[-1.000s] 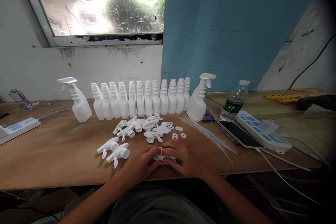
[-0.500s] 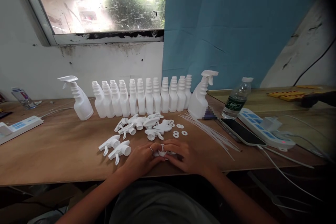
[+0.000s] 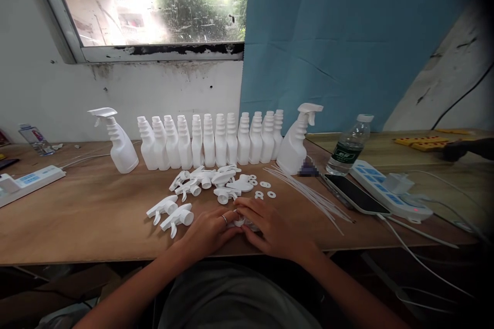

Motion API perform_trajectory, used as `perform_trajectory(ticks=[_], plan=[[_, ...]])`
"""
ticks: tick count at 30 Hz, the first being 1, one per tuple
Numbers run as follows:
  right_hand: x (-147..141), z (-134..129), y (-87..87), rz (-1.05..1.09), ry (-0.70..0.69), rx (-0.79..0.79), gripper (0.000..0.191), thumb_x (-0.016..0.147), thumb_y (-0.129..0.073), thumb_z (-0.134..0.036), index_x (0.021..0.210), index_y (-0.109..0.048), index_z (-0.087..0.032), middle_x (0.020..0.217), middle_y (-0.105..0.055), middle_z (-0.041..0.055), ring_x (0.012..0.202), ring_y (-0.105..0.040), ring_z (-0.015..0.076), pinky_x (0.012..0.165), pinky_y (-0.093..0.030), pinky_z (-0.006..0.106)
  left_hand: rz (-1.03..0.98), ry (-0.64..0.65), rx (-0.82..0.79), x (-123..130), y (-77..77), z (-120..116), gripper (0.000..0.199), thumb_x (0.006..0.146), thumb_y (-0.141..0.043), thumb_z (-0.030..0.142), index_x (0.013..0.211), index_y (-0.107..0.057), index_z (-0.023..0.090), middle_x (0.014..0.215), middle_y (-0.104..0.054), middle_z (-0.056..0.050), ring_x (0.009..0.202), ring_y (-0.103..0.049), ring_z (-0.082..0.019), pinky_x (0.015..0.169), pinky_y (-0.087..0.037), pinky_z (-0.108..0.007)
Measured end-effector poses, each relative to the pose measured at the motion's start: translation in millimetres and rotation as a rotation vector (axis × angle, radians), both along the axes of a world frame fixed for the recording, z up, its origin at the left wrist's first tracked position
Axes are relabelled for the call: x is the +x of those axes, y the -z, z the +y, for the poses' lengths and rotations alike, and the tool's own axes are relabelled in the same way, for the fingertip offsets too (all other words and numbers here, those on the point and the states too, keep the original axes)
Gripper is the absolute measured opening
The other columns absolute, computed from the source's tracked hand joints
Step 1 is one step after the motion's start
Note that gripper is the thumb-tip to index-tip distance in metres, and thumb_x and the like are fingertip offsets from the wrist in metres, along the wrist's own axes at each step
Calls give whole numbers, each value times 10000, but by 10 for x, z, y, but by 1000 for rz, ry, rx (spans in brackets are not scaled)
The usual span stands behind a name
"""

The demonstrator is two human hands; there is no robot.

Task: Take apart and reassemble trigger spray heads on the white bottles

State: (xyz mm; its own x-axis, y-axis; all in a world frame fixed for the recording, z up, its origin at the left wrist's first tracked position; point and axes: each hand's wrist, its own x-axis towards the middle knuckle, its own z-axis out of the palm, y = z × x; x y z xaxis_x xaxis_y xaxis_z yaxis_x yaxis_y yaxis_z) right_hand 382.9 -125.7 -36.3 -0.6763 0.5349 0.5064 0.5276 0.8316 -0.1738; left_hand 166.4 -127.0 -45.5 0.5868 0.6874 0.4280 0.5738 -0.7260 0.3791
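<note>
Where the two bare hands come together at the near edge of the brown-covered table, I can make out, from my remote post, a small white plastic piece pinched between them. I have the left hand, with a silver-coloured ring on one finger, curled around the piece's left side, and the right hand bent over its right side, fingers drawn in narrow on it; so much is covered that I cannot tell the piece's full shape. Just left of the left hand I see two white plastic trigger spray heads lying side by side, and farther off a loose heap of similar white spray heads. Right of that heap lie flat white ring-shaped washers, then a fanned bundle of thin whitish plastic tubes. Along the far side I have a row of white plastic bottles with ribbed, open necks, flanked by a white spray bottle with its trigger head on at the left and another such bottle at the right. Farther right stand a clear, green-labelled water bottle and, nearer, a black-screened phone beside a white-and-blue power strip.
</note>
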Motion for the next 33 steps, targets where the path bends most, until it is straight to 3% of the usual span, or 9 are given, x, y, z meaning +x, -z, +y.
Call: perform_trajectory(ticks=[7, 10, 13, 15, 17, 23, 27, 30, 33], plan=[[110, 118, -23, 217, -90, -239, 297, 960, -473, -293, 1234, -573, -242, 1439, -442, 85, 1306, -458, 200, 1073, -407, 352, -22, -63, -67, 46, 6, -13, 230, 894, -597, 372, 1028, -600, 185, 886, -675, -23, 746, -631, -152, 685, -470, -242], [250, 284, -1, 298, 218, -70, 255, 955, -458, -264, 1160, -594, -200, 1321, -545, 112, 1254, -498, 227, 1061, -400, 393, 3, -114, -95, 68, 13, -13, 230, 877, -615, 374, 1012, -583, 190, 880, -666, -19, 723, -625, -155, 680, -474, -251], [489, 451, 22, 60, 708, 55, 229, 910, -490, -233, 1056, -638, -138, 1203, -611, 169, 1148, -550, 326, 979, -412, 512, 23, -141, -129, 81, 27, -15, 235, 879, -605, 384, 1030, -572, 207, 892, -662, -16, 743, -629, -164, 703, -481, -265], [674, 517, 32, -121, 999, 12, 265, 882, -519, -248, 1051, -644, -88, 1163, -613, 231, 1091, -565, 382, 891, -439, 538, 15, -151, -149, 86, 39, -20, 278, 882, -596, 395, 1093, -555, 219, 909, -663, -16, 752, -631, -168, 719, -485, -274], [842, 543, 32, -235, 1143, -75, 291, 875, -516, -272, 1016, -660, -61, 1128, -618, 265, 1046, -589, 396, 825, -462, 516, -8, -161, -167, 89, 47, -26, 379, 874, -603, 404, 1198, -511, 229, 928, -667, -17, 755, -635, -172, 725, -491, -282], [1060, 561, -35, -294, 1136, -242, 296, 843, -404, -107, 805, -698, -90, 905, -696, 218, 907, -670, 349, 715, -464, 414, 2, -150, -176, 85, 20, -39, 489, 859, -624, 374, 1308, -475, 253, 1082, -672, -41, 803, -653, -184, 725, -501, -292], [1075, 524, -163, -214, 1174, -262, 269, 842, -437, -144, 760, -692, -110, 850, -701, 220, 792, -685, 342, 644, -451, 383, 19, -131, -156, 82, 6, -46, 488, 863, -621, 369, 1313, -484, 240, 1172, -658, -54, 835, -658, -188, 758, -510, -304], [1064, 399, -313, 7, 1202, -140, 197, 858, -471, -224, 852, -653, -151, 820, -697, 178, 757, -675, 329, 652, -457, 391, 26, -129, -142, 82, 13, -42, 485, 872, -608, 380, 1318, -483, 236, 1190, -653, -59, 844, -659, -189, 766, -513, -304], [938, 244, -420, 478, 956, -17, 129, 878, -512, -315, 937, -554, -209, 805, -690, 92, 715, -655, 254, 680, -478, 367, 25, -126, -127, 85, 19, -34, 480, 875, -604, 383, 1315, -486, 234, 1191, -650, -61, 833, -660, -184, 761, -515, -298]])
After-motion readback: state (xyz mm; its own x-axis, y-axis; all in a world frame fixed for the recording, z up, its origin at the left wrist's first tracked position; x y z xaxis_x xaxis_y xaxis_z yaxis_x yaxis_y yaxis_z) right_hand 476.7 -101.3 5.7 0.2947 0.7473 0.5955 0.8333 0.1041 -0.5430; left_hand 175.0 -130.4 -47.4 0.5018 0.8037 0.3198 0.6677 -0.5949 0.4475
